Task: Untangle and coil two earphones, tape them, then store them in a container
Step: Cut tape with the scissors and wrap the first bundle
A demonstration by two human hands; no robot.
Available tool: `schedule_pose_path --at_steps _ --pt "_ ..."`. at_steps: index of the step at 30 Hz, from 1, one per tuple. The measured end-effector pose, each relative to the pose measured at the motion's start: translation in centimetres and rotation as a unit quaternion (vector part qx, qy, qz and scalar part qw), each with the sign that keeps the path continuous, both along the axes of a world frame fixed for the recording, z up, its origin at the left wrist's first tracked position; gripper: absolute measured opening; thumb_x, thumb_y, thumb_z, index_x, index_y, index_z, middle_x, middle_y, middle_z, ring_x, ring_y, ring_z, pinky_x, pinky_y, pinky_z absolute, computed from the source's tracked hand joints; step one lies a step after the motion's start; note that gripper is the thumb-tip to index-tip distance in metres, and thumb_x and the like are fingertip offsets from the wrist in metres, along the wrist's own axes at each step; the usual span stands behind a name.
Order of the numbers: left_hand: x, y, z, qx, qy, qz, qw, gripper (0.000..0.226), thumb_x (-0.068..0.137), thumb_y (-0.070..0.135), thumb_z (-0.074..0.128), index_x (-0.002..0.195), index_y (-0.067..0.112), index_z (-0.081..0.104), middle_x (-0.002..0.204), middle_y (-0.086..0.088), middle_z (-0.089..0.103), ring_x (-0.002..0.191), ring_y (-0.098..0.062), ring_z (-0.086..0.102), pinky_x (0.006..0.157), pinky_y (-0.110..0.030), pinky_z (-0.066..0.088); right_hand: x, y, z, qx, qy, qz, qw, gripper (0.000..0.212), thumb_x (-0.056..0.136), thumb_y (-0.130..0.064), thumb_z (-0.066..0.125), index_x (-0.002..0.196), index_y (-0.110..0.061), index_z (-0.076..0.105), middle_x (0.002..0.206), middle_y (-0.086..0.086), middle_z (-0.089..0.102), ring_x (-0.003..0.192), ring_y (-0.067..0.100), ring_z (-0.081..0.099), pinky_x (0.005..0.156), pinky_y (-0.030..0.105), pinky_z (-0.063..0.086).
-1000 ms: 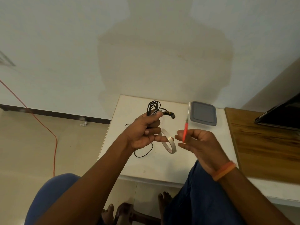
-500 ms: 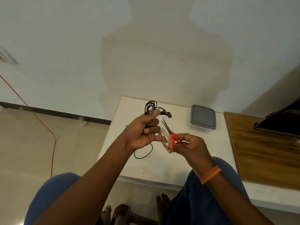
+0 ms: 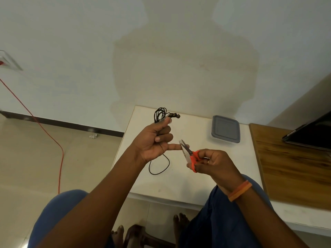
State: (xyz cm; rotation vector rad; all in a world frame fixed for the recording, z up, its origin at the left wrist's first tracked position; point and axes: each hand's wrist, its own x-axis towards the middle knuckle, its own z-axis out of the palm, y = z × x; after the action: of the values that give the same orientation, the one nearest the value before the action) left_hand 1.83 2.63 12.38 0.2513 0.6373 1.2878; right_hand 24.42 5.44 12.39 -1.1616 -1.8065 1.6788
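Observation:
My left hand (image 3: 155,141) is raised over the white table (image 3: 179,183), pinching a coiled black earphone (image 3: 160,114) between thumb and forefinger; its earbuds stick out to the right. The little finger points right and touches a clear tape roll (image 3: 186,157), seen edge-on. My right hand (image 3: 214,162) grips orange-handled scissors (image 3: 193,156), blades slightly apart and aimed up-left at the tape beside that fingertip. A loop of black cable (image 3: 159,167) lies on the table under my left hand; I cannot tell which earphone it belongs to. The grey-lidded container (image 3: 225,128) sits shut at the back right.
A wooden tabletop (image 3: 290,167) adjoins the white table on the right, with a dark laptop (image 3: 311,135) at its far edge. A red cable (image 3: 53,140) runs across the floor at left. My knees and bare feet are below the table's front edge.
My right hand swung the scissors from upright down to the tape at my left little finger. The left hand kept hold of the coil and rose slightly.

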Motion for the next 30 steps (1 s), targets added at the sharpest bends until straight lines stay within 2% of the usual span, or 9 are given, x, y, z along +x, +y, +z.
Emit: schedule_pose_path --at_steps 2,5,8,11,16,18,21,24,30 --pt "0.0 0.0 0.1 -0.008 0.008 0.002 1.0 0.008 0.094 0.023 0.057 0.089 0.018 0.058 0.048 0.011 0.026 0.037 -0.003 0.028 0.081 -0.063 0.054 0.1 0.0 -0.2 0.024 -0.025 0.033 0.999 0.022 0.074 0.001 0.079 0.088 -0.015 0.073 0.086 -0.003 0.075 0.082 0.014 0.072 0.069 0.018 0.056" --pt "-0.2 -0.1 0.2 -0.022 0.022 0.004 1.0 0.007 0.092 0.024 0.058 0.089 0.018 0.059 0.048 0.011 0.025 0.037 -0.003 0.027 0.088 -0.067 0.05 0.1 -0.1 -0.4 0.049 -0.046 0.057 0.996 0.022 0.073 0.001 0.08 0.087 -0.015 0.073 0.091 0.001 0.073 0.085 0.017 0.073 0.074 0.023 0.058" --pt "-0.2 -0.2 0.2 -0.016 0.033 -0.017 0.999 0.008 0.09 0.024 0.063 0.089 0.019 0.057 0.05 0.011 0.025 0.038 -0.003 0.027 0.091 -0.067 0.048 0.0 -0.2 -0.5 0.048 -0.059 0.06 0.995 0.023 0.073 -0.001 0.08 0.089 -0.016 0.073 0.093 -0.001 0.074 0.085 0.01 0.072 0.07 0.017 0.055" --pt "-0.2 -0.2 0.4 0.0 0.05 -0.037 0.998 0.009 0.09 0.023 0.065 0.09 0.019 0.057 0.051 0.01 0.027 0.04 -0.003 0.026 0.077 -0.059 0.055 0.0 -0.2 -0.4 0.061 -0.083 0.065 0.993 0.022 0.073 -0.005 0.081 0.09 -0.017 0.074 0.09 -0.009 0.072 0.084 0.0 0.068 0.067 0.009 0.05" --pt "-0.3 -0.1 0.6 0.008 0.07 -0.053 0.996 0.011 0.09 0.025 0.065 0.089 0.02 0.055 0.051 0.01 0.027 0.04 -0.004 0.026 0.073 -0.054 0.056 0.3 -0.3 0.0 0.103 -0.118 0.062 0.986 0.02 0.071 -0.015 0.084 0.088 -0.019 0.075 0.097 -0.008 0.071 0.091 0.011 0.066 0.08 0.022 0.055" --pt "-0.4 -0.2 0.6 0.011 0.072 -0.056 0.996 0.013 0.089 0.025 0.066 0.088 0.021 0.054 0.051 0.01 0.026 0.04 -0.004 0.026 0.077 -0.054 0.056 0.6 -0.4 0.4 0.124 -0.14 0.066 0.98 0.024 0.068 -0.027 0.086 0.088 -0.019 0.074 0.092 -0.008 0.07 0.087 0.012 0.065 0.075 0.025 0.056" --pt "-0.6 -0.2 0.7 0.008 0.077 -0.057 0.995 0.01 0.09 0.026 0.065 0.087 0.021 0.057 0.052 0.011 0.025 0.039 -0.003 0.026 0.083 -0.061 0.054 1.3 -0.3 1.2 0.154 -0.158 0.07 0.973 0.042 0.059 -0.051 0.082 0.085 -0.02 0.07 0.081 -0.008 0.069 0.077 0.009 0.064 0.063 0.016 0.051" --pt "-0.8 -0.3 0.8 0.013 0.081 -0.072 0.994 0.009 0.093 0.023 0.063 0.086 0.019 0.058 0.053 0.01 0.023 0.039 -0.004 0.025 0.083 -0.065 0.052 2.6 0.6 1.9 0.179 -0.166 0.072 0.967 0.041 0.054 -0.056 0.08 0.074 -0.024 0.067 0.071 -0.008 0.066 0.071 0.007 0.061 0.059 0.011 0.048" --pt "-0.6 -0.4 0.8 0.019 0.109 -0.129 0.985 0.011 0.093 0.022 0.061 0.086 0.02 0.053 0.05 0.011 0.028 0.038 -0.003 0.026 0.091 -0.07 0.046 4.2 2.4 2.1 0.153 -0.228 0.127 0.953 0.054 0.045 -0.07 0.076 0.065 -0.02 0.07 0.066 0.001 0.066 0.067 0.022 0.06 0.056 0.02 0.048"
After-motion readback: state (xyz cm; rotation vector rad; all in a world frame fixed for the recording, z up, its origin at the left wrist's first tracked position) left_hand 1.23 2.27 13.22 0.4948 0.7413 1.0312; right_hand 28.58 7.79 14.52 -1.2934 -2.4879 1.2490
